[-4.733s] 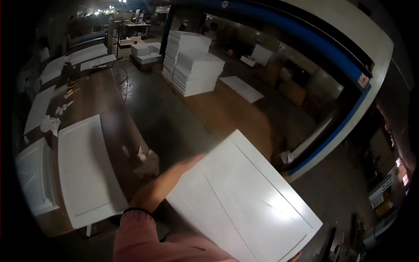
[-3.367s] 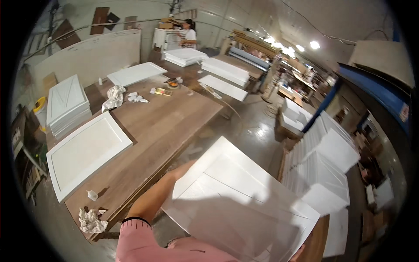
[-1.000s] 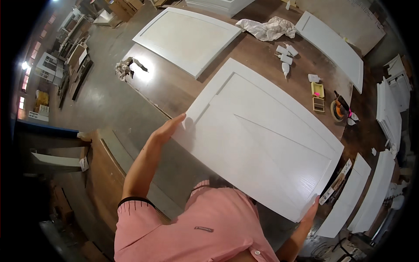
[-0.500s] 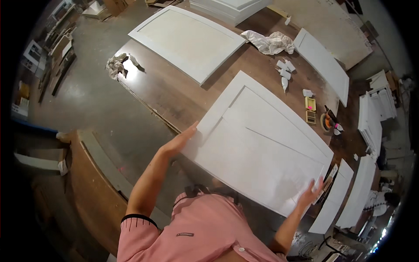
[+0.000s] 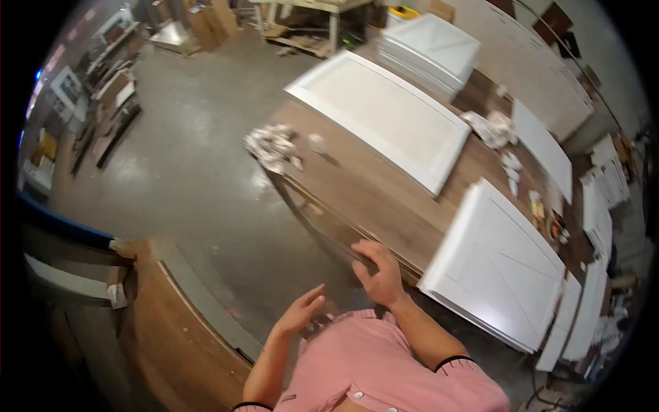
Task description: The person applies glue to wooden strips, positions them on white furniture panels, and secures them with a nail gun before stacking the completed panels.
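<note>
My left hand point(image 5: 302, 311) is in front of my body, fingers stretched out and holding nothing. Farther forward, my right hand point(image 5: 379, 272) hangs near the long edge of the brown table, thumb apart from the fingers, nothing visible in it. To the right of it, apart from both hands, a stack of white panels point(image 5: 491, 268) with recessed centres lies on the near part of the table point(image 5: 364, 185). Another white framed panel point(image 5: 391, 117) lies beyond it.
A crumpled cloth point(image 5: 272, 147) lies on the table's left corner, beside a small white bottle point(image 5: 316, 143). More panels are stacked point(image 5: 432, 51) at the far end. White bottles point(image 5: 511, 172) and a sander point(image 5: 559, 228) lie on the right. A wooden board point(image 5: 178, 323) stands at lower left.
Both hands have let go of the white panel, which now lies at the table's near end. My view and body have turned left; the right hand has come off the panel's right side.
</note>
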A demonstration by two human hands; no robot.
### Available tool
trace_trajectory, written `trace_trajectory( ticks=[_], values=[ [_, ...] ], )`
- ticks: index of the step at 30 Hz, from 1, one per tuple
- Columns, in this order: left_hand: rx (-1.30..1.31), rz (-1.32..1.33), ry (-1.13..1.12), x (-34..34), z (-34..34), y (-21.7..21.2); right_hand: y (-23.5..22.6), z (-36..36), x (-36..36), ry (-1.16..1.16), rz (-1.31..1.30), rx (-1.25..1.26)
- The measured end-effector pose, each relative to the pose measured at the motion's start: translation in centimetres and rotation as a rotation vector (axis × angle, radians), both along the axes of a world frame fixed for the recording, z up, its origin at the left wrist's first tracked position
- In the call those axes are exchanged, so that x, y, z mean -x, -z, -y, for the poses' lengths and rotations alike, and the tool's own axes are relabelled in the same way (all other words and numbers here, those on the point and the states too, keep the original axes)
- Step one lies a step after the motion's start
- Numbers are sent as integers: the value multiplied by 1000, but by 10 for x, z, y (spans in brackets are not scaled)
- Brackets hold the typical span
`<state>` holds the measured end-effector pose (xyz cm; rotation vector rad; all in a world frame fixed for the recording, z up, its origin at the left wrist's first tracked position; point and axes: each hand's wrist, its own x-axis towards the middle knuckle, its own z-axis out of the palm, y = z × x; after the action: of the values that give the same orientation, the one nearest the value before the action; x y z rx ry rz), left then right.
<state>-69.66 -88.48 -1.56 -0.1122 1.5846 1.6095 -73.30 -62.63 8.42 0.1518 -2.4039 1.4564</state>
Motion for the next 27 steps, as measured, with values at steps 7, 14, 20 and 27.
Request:
trace_trajectory(
  ticks=[7, 14, 20, 27],
  values=[
    [-27, -219, -386, 142, 142, -12, 17, 164, 160, -257, 141, 83],
    [513, -273, -465, 235, 313, 96, 7, 321, 380, -404, 183, 314],
    [409, 146, -692, 345, 405, 87, -20, 387, 537, -490, 161, 329],
    [239, 153, -558, 612, 473, 163, 43, 383, 705, -149, 306, 226]
  ],
)
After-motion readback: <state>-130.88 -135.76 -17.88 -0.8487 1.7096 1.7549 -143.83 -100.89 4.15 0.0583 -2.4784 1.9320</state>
